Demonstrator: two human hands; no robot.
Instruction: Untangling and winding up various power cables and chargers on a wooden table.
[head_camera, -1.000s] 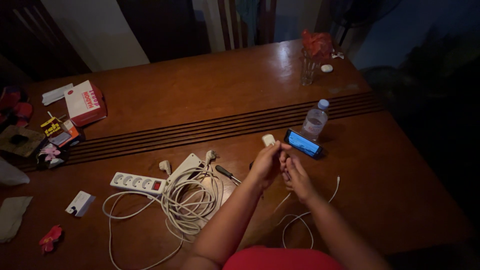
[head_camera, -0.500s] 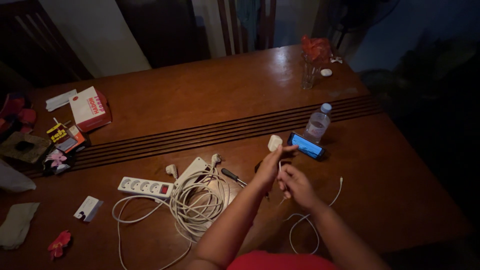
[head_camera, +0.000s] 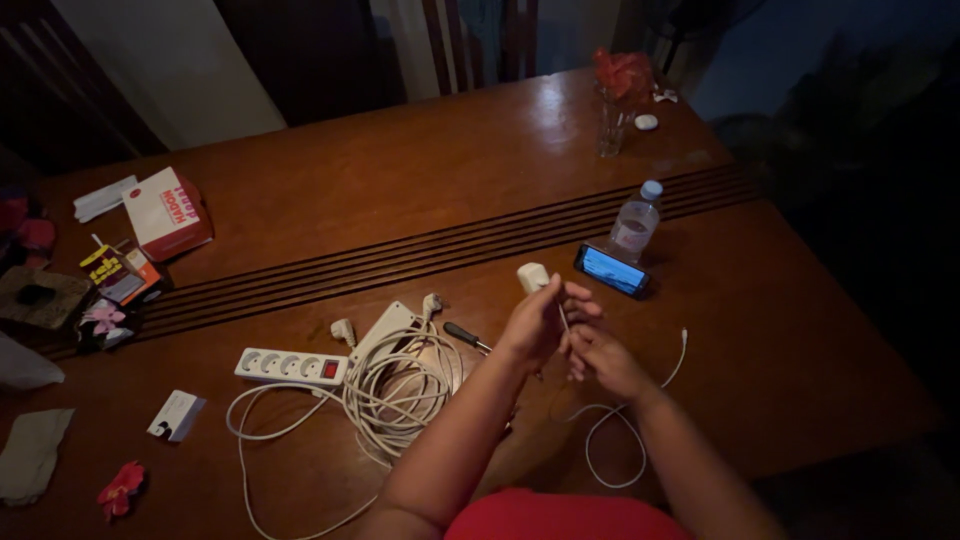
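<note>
My left hand (head_camera: 535, 322) holds a small white charger plug (head_camera: 532, 276) pinched at its fingertips, just above centre of the frame. My right hand (head_camera: 600, 355) pinches the thin white cable (head_camera: 610, 425) right beside it, so both grips are closed and nearly touching. The cable trails down to a loop on the surface (head_camera: 780, 350) at lower right. Tugging could snag that loop or knock over the phone (head_camera: 611, 270) and water bottle (head_camera: 634, 222) just behind.
</note>
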